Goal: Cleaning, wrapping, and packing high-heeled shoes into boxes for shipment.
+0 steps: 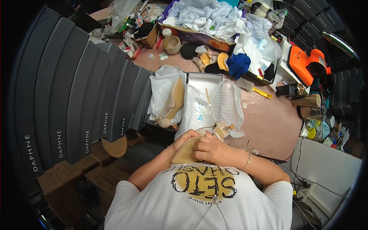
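Close to my chest I hold a beige strappy heeled shoe (184,154), its tan sole partly showing. My left hand (184,140) is closed round its left side. My right hand (213,150) has its fingers curled against the shoe from the right; what the fingertips pinch is hidden. The strap and heel end stick out beyond my hands. Just ahead lies an open grey shoe box (204,79) with white tissue paper (194,102) spread over it. A second beige shoe (177,96) rests on its side in tissue to the left.
Tall stacks of dark grey shoe boxes (50,88) line the left. A yellow-handled brush (253,88) lies on the pink table (268,122), near a blue cloth (238,65). Behind are a carton of crumpled tissue (214,19) and an orange device (301,65) at right.
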